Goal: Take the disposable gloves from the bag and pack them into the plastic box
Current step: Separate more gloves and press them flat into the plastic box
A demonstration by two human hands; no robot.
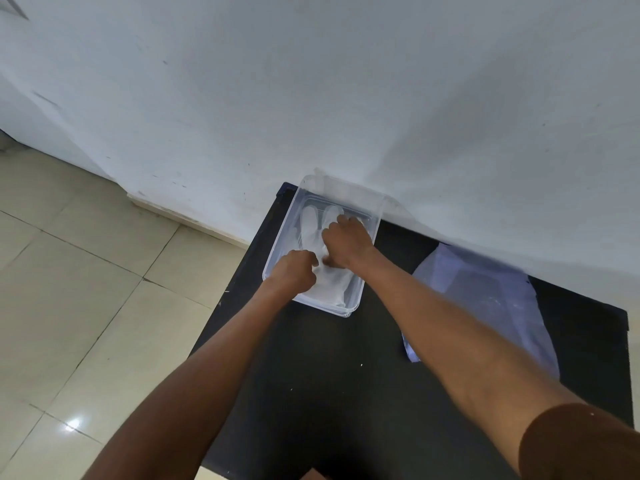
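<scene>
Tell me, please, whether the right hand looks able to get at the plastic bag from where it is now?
Probably yes. The right hand is down in the plastic box on the gloves, and the bag lies flat just right of that forearm on the black table, with nothing standing between them.

Clear plastic box (370,216), rectangular, open-topped, standing on a black table (329,375) against a white wall (346,81). Contents: pale translucent disposable gloves (311,220), lying flat, fingers pointing toward the wall. Left hand (294,271) reaches over the near left rim, fingers curled down onto the gloves. Right hand (346,242) lies palm-down inside the box, pressing on the gloves. Translucent bluish plastic bag (485,299), lying flat on the table to the right of the box, apart from it. Beige tiled floor (86,289) at left.
</scene>
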